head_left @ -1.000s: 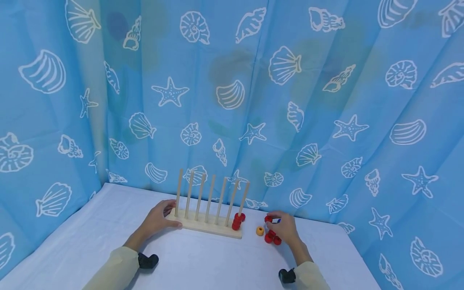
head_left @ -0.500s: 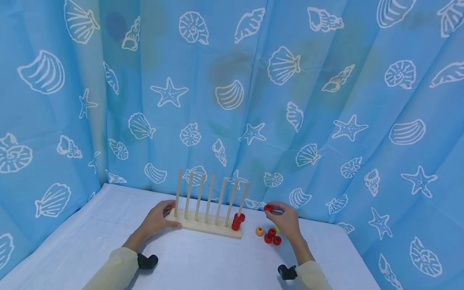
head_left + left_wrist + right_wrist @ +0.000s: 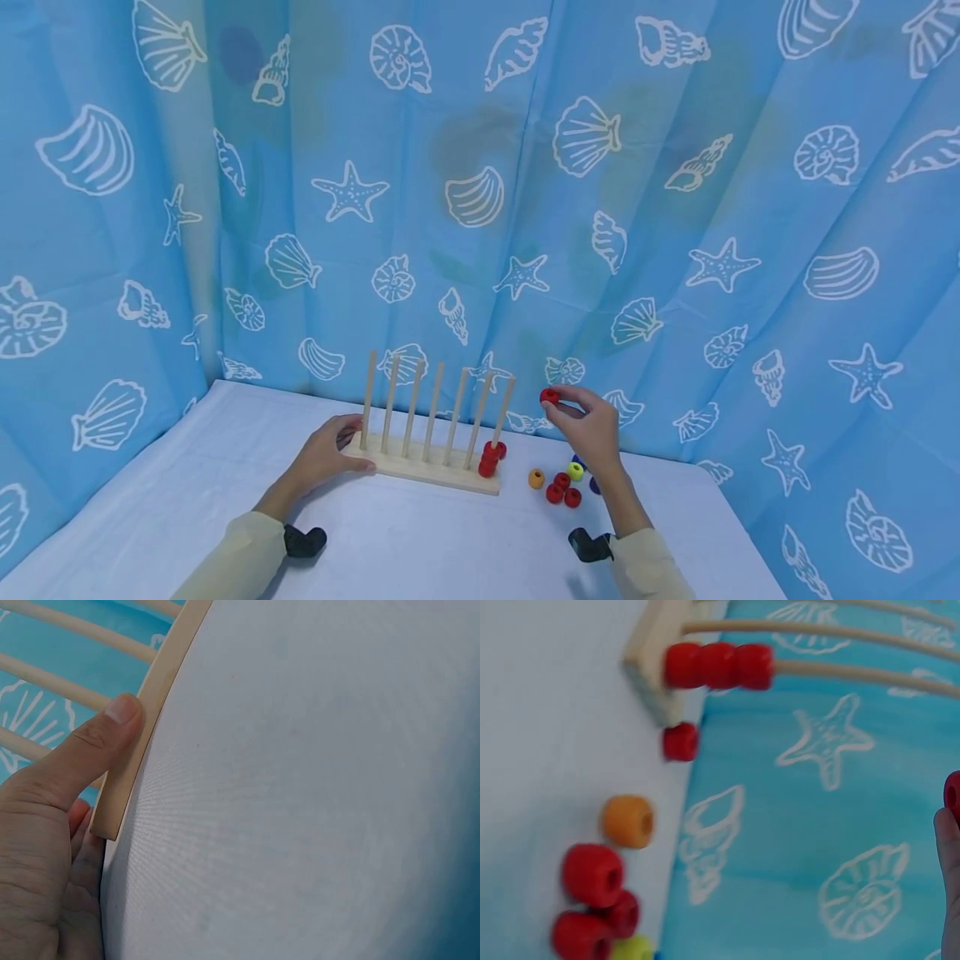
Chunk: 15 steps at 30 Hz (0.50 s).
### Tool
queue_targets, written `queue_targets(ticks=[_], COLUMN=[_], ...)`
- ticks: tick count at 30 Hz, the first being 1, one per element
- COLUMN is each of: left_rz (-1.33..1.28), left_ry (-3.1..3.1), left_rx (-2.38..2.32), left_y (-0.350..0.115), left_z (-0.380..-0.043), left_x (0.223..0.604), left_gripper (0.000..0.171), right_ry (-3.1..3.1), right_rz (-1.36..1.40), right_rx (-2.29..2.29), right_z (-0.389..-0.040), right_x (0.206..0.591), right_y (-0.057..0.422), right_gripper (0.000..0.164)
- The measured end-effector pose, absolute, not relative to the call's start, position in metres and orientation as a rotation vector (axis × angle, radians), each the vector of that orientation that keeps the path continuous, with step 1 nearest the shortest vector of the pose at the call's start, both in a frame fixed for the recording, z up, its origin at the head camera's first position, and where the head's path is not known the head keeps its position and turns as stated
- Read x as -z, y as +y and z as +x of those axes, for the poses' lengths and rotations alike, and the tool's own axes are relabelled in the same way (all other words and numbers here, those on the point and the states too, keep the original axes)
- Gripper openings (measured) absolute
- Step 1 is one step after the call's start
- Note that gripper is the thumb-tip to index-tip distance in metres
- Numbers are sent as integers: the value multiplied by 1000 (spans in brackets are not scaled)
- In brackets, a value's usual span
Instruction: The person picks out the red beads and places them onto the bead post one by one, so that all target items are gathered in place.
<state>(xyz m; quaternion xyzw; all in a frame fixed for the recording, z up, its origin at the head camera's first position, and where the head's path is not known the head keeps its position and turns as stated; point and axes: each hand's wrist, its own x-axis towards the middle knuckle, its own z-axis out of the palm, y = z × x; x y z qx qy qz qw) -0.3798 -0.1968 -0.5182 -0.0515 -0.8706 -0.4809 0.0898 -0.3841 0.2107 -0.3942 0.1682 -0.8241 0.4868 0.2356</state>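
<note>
A pale wooden rack with several upright pegs stands on the table. Its rightmost peg carries three stacked red beads. My left hand grips the rack's left end, thumb on the front of the base in the left wrist view. Raised to the right of the pegs, my right hand pinches a red bead between thumb and fingertips. In the right wrist view only that bead's edge and a fingertip show at the right border.
Loose beads lie right of the rack: an orange bead, several red beads, a yellow bead and dark blue ones partly behind the wrist. One red bead sits by the rack's end. A blue shell-print curtain hangs behind the table.
My right hand has picked a red bead out of the loose group and lifted it up and slightly left, uncovering the yellow and blue beads. My left hand stays on the rack.
</note>
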Motion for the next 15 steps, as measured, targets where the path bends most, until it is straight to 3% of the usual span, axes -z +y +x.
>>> queue_targets(ticks=[15], left_rz=[-157], left_ry=[-2576], left_rx=[1436], left_y=[-200], left_z=[-386], left_x=[525], left_gripper=[99], right_ry=[-2096], right_rz=[695], right_rx=[-1377], right_z=[-379], right_x=[361], right_y=[182], right_gripper=[35])
